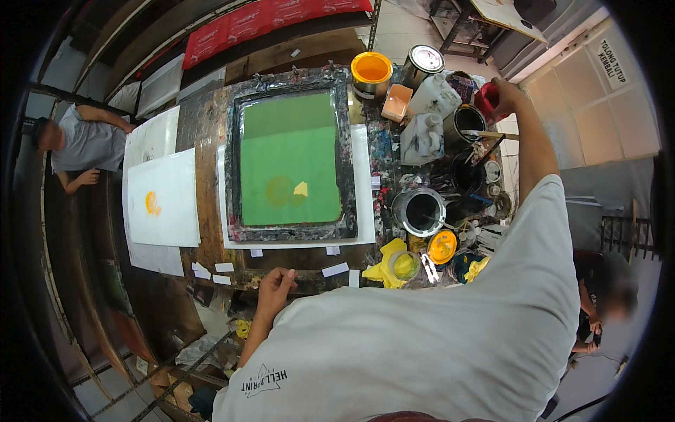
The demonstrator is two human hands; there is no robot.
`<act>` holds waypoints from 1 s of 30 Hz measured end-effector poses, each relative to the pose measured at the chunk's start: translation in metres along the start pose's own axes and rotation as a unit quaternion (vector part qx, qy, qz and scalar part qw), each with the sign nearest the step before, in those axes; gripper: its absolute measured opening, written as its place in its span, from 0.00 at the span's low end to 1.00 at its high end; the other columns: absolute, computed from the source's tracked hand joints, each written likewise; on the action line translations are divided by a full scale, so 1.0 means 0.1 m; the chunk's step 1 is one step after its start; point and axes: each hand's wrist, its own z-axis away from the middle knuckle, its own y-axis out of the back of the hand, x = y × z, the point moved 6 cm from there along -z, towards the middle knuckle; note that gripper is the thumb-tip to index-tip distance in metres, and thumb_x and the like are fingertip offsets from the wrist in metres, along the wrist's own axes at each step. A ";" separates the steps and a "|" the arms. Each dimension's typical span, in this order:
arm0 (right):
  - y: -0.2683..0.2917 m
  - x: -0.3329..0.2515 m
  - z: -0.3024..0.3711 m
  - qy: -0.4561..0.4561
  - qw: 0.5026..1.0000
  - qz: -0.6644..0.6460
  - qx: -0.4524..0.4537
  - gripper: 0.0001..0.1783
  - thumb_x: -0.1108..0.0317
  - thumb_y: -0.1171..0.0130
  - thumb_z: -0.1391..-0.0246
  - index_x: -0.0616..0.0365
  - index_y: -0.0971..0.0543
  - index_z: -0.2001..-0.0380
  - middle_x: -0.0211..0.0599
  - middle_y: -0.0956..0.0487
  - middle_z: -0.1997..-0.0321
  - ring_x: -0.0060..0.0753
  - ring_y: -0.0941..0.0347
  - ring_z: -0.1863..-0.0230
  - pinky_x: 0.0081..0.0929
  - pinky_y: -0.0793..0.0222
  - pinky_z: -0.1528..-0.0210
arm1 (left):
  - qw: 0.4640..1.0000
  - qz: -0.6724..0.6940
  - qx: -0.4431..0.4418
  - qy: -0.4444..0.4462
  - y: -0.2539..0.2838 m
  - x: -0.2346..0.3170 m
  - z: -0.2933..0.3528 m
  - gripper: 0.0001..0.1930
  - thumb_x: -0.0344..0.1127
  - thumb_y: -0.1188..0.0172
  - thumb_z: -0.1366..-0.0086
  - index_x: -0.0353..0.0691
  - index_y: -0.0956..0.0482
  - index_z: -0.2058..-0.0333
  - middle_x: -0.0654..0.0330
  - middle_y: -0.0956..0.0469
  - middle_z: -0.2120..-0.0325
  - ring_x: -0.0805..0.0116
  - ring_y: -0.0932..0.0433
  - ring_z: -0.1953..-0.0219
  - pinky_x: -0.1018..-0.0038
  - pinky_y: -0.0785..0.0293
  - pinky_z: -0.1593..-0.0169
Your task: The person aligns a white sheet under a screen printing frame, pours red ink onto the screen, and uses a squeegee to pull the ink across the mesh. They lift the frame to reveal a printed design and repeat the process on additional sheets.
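Paint-stained table (209, 141): the outstretched right hand (510, 98) grasps a red container (484, 101).

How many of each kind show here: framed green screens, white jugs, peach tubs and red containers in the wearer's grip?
Framed green screen: 1
White jugs: 2
Peach tub: 1
Red container, held in the right hand: 1
Total: 5
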 end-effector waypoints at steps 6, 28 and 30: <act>0.75 0.37 0.30 -0.007 0.995 -0.024 0.092 0.61 0.52 0.13 0.80 0.54 0.26 0.35 0.50 0.16 0.41 0.50 0.19 0.40 0.44 0.23 0.37 | 0.998 -0.022 -0.033 -0.052 0.07 0.17 0.05 0.15 0.43 0.35 0.24 0.34 0.18 0.61 0.63 0.18 0.71 0.77 0.21 0.68 0.76 0.25 0.62; 0.40 -5.20 4.72 0.222 0.914 -0.202 0.272 0.74 0.46 0.19 0.76 0.56 0.41 0.22 0.47 0.26 0.41 0.54 0.31 0.37 0.54 0.47 0.30 | 0.815 -0.156 -0.053 -0.555 0.35 1.47 0.30 0.64 0.50 0.12 0.57 0.33 0.42 0.28 0.43 0.33 0.31 0.42 0.30 0.31 0.53 0.32 0.29; 0.32 -5.45 4.85 0.223 0.899 -0.222 0.305 0.75 0.46 0.18 0.77 0.55 0.42 0.22 0.46 0.26 0.40 0.53 0.32 0.38 0.53 0.47 0.29 | 0.846 -0.106 -0.104 -0.512 0.48 1.26 0.20 0.62 0.45 0.12 0.57 0.35 0.42 0.28 0.43 0.31 0.31 0.44 0.29 0.31 0.55 0.30 0.29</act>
